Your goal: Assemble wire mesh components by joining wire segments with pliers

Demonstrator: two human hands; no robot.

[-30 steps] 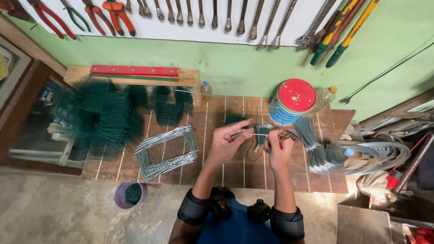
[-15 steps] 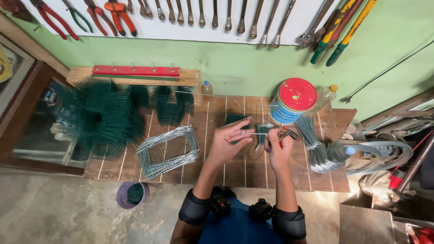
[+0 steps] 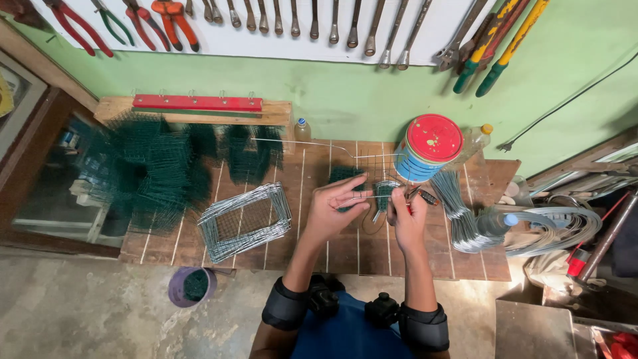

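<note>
A wooden plank tabletop (image 3: pixel 286 199) stands against a green wall (image 3: pixel 332 93), where a white board (image 3: pixel 319 33) carries a row of wrenches, pliers and cutters. At the middle of the tabletop the left hand (image 3: pixel 335 213) and the right hand (image 3: pixel 407 216) are both closed on a small wire piece (image 3: pixel 384 195) held just above the planks. A stack of wire frames (image 3: pixel 244 219) lies to the left, green mesh (image 3: pixel 159 169) beyond it, a red-lidded can (image 3: pixel 430 146) behind, and a purple cup (image 3: pixel 191 286) on the concrete floor (image 3: pixel 80 312).

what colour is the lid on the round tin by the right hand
Red, with a few pale paint spots; the lid shows best in the head view.
</note>
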